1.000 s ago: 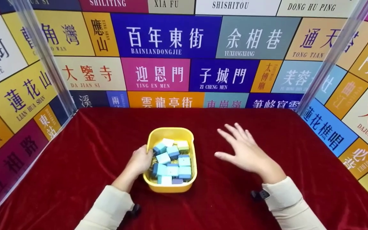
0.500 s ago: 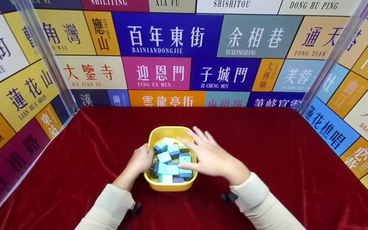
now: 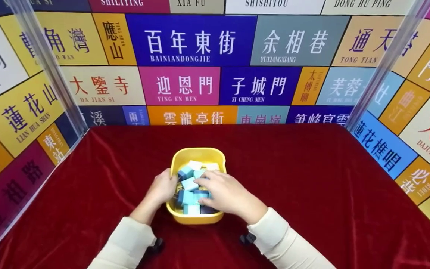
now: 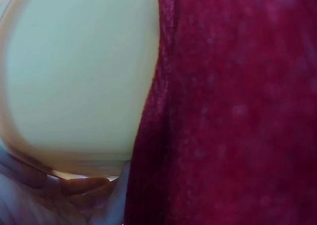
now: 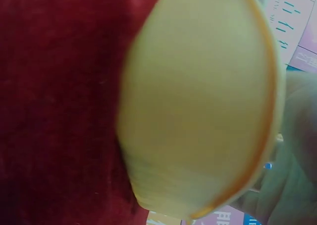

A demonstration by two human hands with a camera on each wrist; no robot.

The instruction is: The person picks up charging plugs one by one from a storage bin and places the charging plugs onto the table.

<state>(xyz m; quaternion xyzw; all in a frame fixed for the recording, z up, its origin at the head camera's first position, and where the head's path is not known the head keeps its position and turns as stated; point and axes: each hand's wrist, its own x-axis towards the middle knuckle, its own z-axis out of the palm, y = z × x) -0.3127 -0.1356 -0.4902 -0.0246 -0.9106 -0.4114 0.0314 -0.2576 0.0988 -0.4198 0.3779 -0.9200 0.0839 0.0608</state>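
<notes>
A yellow tub (image 3: 196, 219) stands on the red cloth, holding several small blocks (image 3: 189, 184) in light blue, dark blue and white. My left hand (image 3: 164, 188) grips the tub's left side at the rim; in the left wrist view its fingers (image 4: 59, 205) lie against the tub's pale wall (image 4: 79, 86). Over the right rim reaches my right hand (image 3: 230, 192), thumb and fingers spread apart and bent down among the blocks, some of which it covers. In the right wrist view, this hand (image 5: 303, 136) is beyond the rim of the tub (image 5: 198, 96), its fingertips hidden.
Dark red velvet cloth (image 3: 293, 168) covers the table. Behind and at both sides stand panels (image 3: 192, 41) with coloured, lettered blocks of print. Clear upright posts (image 3: 386, 71) stand at the back corners.
My right hand has moved left from beside the tub, across its right rim and down onto the blocks. The left hand keeps its grip and the tub stays in place.
</notes>
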